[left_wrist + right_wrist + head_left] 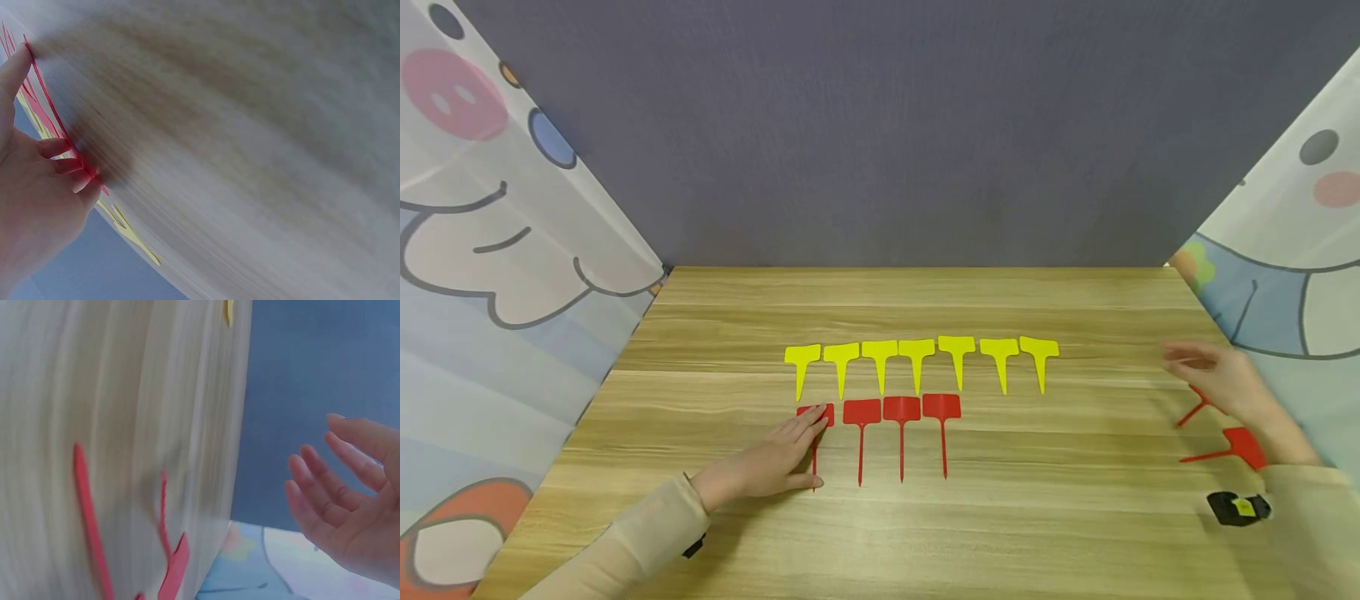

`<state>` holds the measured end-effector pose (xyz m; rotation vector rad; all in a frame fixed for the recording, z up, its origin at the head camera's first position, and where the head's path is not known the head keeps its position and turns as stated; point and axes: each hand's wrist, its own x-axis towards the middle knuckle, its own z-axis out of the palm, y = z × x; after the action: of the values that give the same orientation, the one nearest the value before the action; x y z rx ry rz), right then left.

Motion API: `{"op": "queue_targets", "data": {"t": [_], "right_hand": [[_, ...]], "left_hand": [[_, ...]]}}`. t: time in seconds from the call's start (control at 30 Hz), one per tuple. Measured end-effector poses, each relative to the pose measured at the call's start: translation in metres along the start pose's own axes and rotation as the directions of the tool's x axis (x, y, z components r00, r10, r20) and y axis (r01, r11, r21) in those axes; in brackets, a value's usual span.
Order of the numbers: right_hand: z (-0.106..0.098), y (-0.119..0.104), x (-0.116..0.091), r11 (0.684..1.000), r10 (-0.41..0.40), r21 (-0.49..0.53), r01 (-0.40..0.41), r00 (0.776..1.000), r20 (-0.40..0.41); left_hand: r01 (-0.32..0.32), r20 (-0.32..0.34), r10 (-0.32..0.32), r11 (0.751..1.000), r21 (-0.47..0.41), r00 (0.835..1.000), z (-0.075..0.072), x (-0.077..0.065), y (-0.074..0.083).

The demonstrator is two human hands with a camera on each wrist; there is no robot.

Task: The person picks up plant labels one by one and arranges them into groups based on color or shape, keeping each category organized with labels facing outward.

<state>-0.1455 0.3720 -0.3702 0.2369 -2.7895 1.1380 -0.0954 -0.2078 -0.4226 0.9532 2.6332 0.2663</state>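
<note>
My left hand point(767, 457) rests on the leftmost red T-shaped plant label point(48, 94), fingertips on its flat head and thumb at the lower stem. Three more red labels point(902, 408) stand in line to its right, stems toward me. Over the table's right side my right hand point(1221, 375) hovers with loosely bent fingers and nothing in them. Below it lie two loose red labels, one point(1243, 446) with its stem pointing left and the other point(1191, 410) partly hidden by the hand.
Behind the red row runs a row of several yellow T-shaped labels point(917, 348). A grey-purple panel point(910, 133) closes the wooden table's point(1037, 533) far edge. Cartoon-print cloths point(535, 275) hang at both sides. A small black device point(1238, 508) sits at the right sleeve.
</note>
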Motion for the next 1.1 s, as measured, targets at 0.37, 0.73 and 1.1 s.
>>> {"op": "queue_targets", "data": {"t": [0.37,0.73,1.1], "right_hand": [[-0.008,0.028,-0.005,0.997,0.04,-0.061,-0.038,0.999,0.033],[-0.015,0.049,-0.013,0.978,0.187,-0.103,-0.18,0.98,0.061],[-0.017,0.056,-0.018,0.973,0.231,-0.014,-0.231,0.964,0.131]], "left_hand": [[-0.021,-0.028,0.021,1.0,0.002,0.999,0.0,0.001,0.0],[-0.009,-0.017,0.009,1.0,-0.009,1.0,0.001,0.0,-0.001],[-0.005,-0.01,0.005,1.0,-0.018,1.0,0.001,0.0,-0.001]]}}
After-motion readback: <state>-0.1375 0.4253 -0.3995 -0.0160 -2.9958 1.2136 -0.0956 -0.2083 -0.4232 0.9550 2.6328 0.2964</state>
